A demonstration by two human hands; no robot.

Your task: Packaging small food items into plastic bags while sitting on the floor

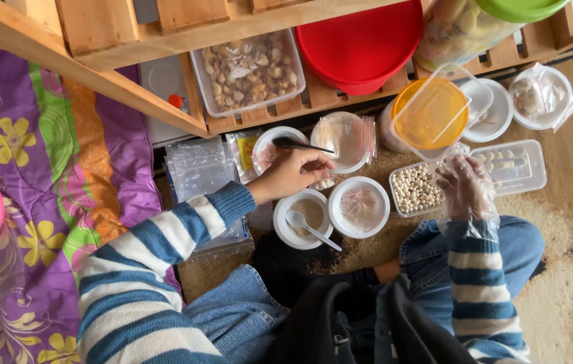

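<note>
Left hand (293,176): I am curling my fingers, pinching a small bag (321,182) over the bowls, within easy reach.
Right hand (463,183): gloved in clear plastic; I am holding fingers loosely bent above the tub (416,190).
Tub: open, lid (433,110) tilting at 12 o'clock; holding pale round balls.
Bowl (302,219): at 6 o'clock of my left hand; beige powder, white spoon (310,228) resting inside.
Cup (358,207): at 3 o'clock of the bowl, covered.

A stack of clear, flat plastic zip bags (197,168) lies on the floor by the purple flowered cloth, under the wooden shelf. Just beside it, to the right, stands a small clear pouch with a yellow label (247,152). A knotted clear plastic bag of pale contents (541,96) rests in a white round tub at far right.
</note>
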